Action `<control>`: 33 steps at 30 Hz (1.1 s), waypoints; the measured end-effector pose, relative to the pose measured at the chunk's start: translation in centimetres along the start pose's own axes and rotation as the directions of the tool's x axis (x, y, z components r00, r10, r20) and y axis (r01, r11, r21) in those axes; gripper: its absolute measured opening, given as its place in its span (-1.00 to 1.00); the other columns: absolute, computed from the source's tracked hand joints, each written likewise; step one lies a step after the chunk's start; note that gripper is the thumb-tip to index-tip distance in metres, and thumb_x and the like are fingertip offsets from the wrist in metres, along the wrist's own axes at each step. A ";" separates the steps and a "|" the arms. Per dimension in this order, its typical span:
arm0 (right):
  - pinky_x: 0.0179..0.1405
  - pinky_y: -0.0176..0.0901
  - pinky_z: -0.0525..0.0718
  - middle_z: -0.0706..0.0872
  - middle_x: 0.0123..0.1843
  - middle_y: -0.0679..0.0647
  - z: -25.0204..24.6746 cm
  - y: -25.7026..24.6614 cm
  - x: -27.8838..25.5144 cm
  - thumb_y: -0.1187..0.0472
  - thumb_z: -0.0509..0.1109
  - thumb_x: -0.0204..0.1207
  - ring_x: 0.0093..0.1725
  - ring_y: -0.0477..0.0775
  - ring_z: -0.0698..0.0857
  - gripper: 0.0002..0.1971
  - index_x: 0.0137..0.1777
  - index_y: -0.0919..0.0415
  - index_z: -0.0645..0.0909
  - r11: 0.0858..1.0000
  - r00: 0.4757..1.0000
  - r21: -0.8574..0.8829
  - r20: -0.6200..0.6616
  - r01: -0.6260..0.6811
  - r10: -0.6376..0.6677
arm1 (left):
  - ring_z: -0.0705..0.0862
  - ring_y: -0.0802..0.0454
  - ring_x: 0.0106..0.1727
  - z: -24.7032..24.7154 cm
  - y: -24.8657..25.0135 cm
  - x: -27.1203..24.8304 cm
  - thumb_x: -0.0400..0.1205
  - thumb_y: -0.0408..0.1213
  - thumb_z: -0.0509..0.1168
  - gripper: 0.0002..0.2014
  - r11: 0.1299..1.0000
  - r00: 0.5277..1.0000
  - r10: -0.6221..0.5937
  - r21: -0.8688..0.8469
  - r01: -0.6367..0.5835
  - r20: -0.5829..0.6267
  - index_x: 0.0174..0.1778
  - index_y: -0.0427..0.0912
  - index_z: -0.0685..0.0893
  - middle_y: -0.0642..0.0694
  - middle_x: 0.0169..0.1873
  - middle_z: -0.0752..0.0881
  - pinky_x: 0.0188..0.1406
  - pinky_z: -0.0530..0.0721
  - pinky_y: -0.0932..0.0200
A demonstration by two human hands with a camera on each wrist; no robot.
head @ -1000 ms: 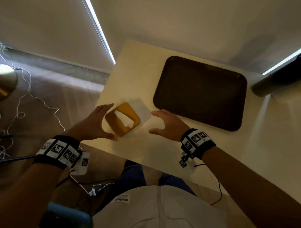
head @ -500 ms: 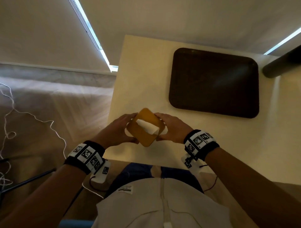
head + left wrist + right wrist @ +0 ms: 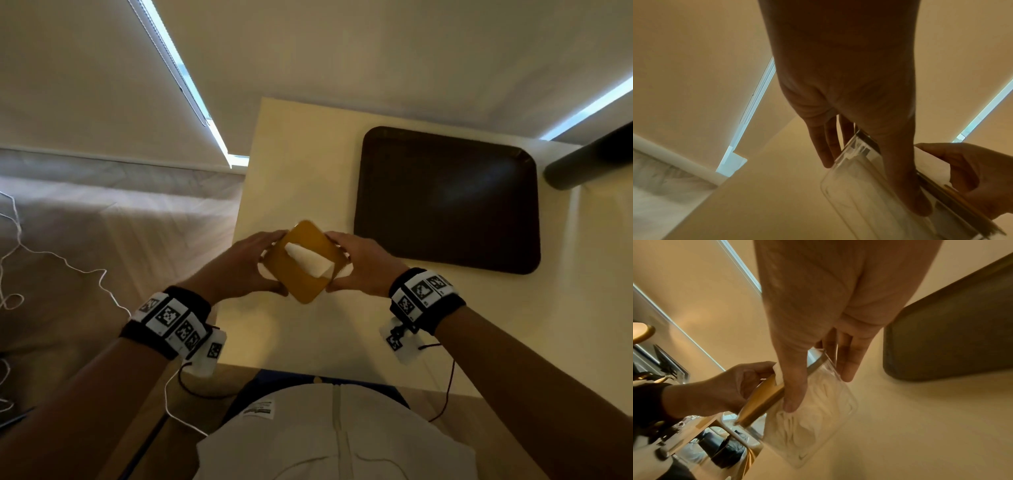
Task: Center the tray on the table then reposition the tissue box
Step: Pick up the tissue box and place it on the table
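Observation:
The tissue box (image 3: 303, 262) has clear walls, an amber lid and a white tissue poking out. It is raised above the pale table (image 3: 428, 318) near the left front corner, turned corner-on to me. My left hand (image 3: 245, 265) grips its left side and my right hand (image 3: 363, 263) grips its right side. The left wrist view shows my left hand (image 3: 869, 162) with thumb and fingers clamping a clear wall of the tissue box (image 3: 865, 194). The right wrist view shows my right hand (image 3: 818, 369) doing the same on the tissue box (image 3: 813, 407). The dark brown tray (image 3: 445, 202) lies flat at the table's far right.
A dark cylinder (image 3: 589, 161) lies past the tray's far right corner. White cables (image 3: 54, 260) trail on the floor to the left. The table's left edge is just beside the box. The tray (image 3: 953, 340) has its near corner right of my right hand.
A second ago both hands were open either side of the box on the table. They closed on it, and now the box is higher and slightly farther from me.

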State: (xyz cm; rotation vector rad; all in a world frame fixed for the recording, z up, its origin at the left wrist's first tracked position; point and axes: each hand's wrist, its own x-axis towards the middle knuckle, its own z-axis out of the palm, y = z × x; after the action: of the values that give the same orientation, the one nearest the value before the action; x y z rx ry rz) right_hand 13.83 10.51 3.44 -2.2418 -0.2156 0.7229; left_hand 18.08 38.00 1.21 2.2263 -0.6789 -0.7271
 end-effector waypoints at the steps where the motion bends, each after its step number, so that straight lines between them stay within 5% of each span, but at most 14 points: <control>1: 0.30 -0.02 0.60 0.58 0.41 0.07 -1.1 -0.3 0.9 0.06 0.71 0.23 0.24 -0.02 0.57 -0.04 0.59 0.13 0.29 1.000 1.000 0.002 -0.014 0.005 -0.005 | 0.58 0.04 0.34 -1.1 0.0 1.2 0.23 0.05 0.72 0.11 1.000 1.000 0.008 0.007 -0.008 -0.009 0.68 -0.07 0.34 -0.09 0.48 0.59 0.25 0.60 0.17; 8: 0.35 -0.05 0.56 0.55 0.48 0.10 -9.5 -1.2 9.5 0.03 0.72 0.20 0.38 0.07 0.56 0.02 0.62 0.13 0.25 0.998 0.993 -0.060 -0.119 -0.008 0.001 | 0.62 0.08 0.26 -9.3 0.1 10.5 0.20 -0.07 0.74 0.08 0.999 0.994 -0.025 -0.038 0.021 -0.103 0.65 -0.06 0.40 0.07 0.33 0.61 0.21 0.65 0.30; 13: 0.36 0.08 0.59 0.55 0.50 0.13 -13.8 -0.8 15.5 0.04 0.75 0.16 0.40 0.16 0.57 0.07 0.63 0.13 0.25 0.994 0.987 -0.089 -0.155 -0.063 0.048 | 0.66 -0.12 0.36 -12.8 -1.1 15.8 0.14 0.19 0.62 0.13 0.998 0.995 -0.039 -0.055 0.033 -0.097 0.65 0.01 0.35 -0.15 0.42 0.63 0.38 0.69 -0.17; 18: 0.35 0.13 0.59 0.58 0.49 0.13 -16.4 0.2 20.0 0.07 0.77 0.13 0.38 0.21 0.60 0.07 0.62 0.11 0.28 0.987 0.986 -0.125 -0.146 -0.102 0.084 | 0.63 -0.15 0.43 -13.5 -2.6 20.2 0.22 -0.14 0.74 0.10 0.987 0.982 -0.130 -0.115 0.114 -0.139 0.68 -0.08 0.33 -0.19 0.46 0.60 0.45 0.64 -0.19; 33: 0.30 0.09 0.62 0.60 0.44 0.11 -17.7 2.2 22.6 0.01 0.75 0.14 0.28 0.16 0.65 0.04 0.61 0.08 0.30 0.985 0.988 -0.116 -0.106 -0.127 0.115 | 0.55 -0.12 0.54 -13.4 -4.6 23.3 0.26 -0.22 0.73 0.12 0.953 0.975 -0.204 -0.246 0.176 -0.090 0.73 -0.06 0.28 -0.18 0.56 0.52 0.53 0.56 -0.08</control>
State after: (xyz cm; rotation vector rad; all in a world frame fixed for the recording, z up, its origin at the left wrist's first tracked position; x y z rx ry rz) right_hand 42.27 6.25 1.83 -2.4180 -0.0771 0.6767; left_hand 44.60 31.87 -1.05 2.1101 -0.3048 -0.7269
